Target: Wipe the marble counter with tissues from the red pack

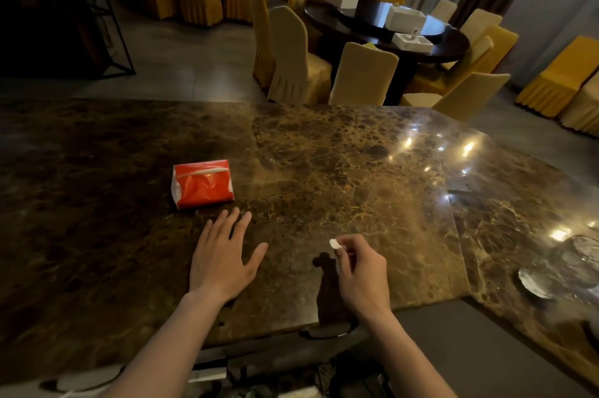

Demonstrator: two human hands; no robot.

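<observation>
The red tissue pack [202, 184] lies on the brown marble counter [340, 164], left of centre, with a white tissue edge showing at its top slit. My left hand [223, 258] rests flat on the marble just below the pack, fingers spread, holding nothing. To its right, my right hand [359, 271] hovers over the counter with thumb and fingers pinched on a small white wad of tissue [334, 244]. The hand casts a dark shadow on the stone beneath it.
A glass dish [564, 268] sits at the counter's right end. The near counter edge runs below my wrists, with dark clutter under it. Beyond the far edge stand covered chairs [363, 73] and a round dark dining table [389, 28] with white boxes.
</observation>
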